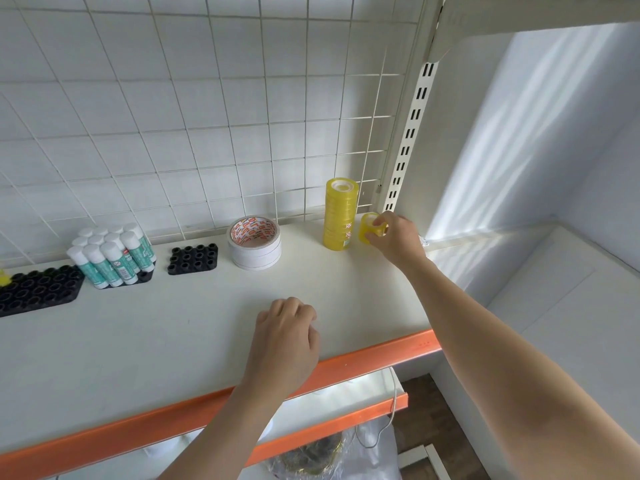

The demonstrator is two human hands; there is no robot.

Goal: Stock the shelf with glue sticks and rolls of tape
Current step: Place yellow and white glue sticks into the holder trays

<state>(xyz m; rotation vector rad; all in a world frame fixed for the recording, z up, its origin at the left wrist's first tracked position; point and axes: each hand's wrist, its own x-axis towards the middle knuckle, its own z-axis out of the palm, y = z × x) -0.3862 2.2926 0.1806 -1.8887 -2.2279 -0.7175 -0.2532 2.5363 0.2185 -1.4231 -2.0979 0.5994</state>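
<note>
On the white shelf (173,327), several white-capped glue sticks (112,254) stand in a black holder at the left. A stack of white double-sided tape rolls (254,242) lies in the middle. A tall stack of yellow clear tape rolls (341,214) stands at the back right. My right hand (398,242) pinches a short stack of yellow tape rolls (370,227) just right of the tall stack, down on or just above the shelf. My left hand (287,337) rests on the shelf near the front edge, fingers curled, holding nothing.
An empty black holder (193,258) sits between the glue sticks and the white tape; a larger black holder (38,291) lies at far left. A wire grid (207,116) backs the shelf. The orange front lip (242,396) edges it, with a lower shelf and a plastic bag (311,459) beneath.
</note>
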